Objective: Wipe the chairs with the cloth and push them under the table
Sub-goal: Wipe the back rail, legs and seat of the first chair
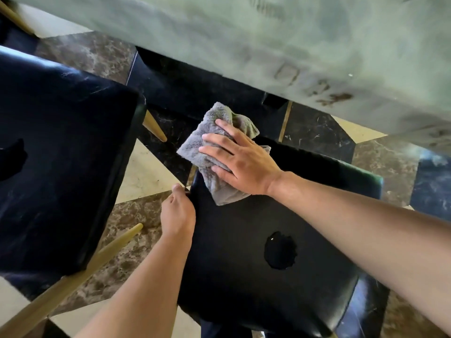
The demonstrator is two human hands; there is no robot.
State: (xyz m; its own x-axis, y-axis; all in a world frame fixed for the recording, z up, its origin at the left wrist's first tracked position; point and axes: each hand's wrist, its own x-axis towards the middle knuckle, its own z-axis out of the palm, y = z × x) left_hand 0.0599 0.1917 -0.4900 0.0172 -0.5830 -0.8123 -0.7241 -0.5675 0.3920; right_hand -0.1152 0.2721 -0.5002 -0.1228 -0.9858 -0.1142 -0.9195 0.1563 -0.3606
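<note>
Pressing grey terry cloth (214,152) flat, right hand (240,162) fingers spread; left hand (178,213) fingers clamped on chair (256,276) edge, centre frame, steadying.

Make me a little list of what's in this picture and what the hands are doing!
right hand: fingers spread flat, pressing the cloth onto the chair
left hand: gripping the chair's left edge
cloth: grey, crumpled, under the right hand
chair: dark seat, round mark in its middle
second chair: dark, to the left, gold legs
table: pale top, above
</note>
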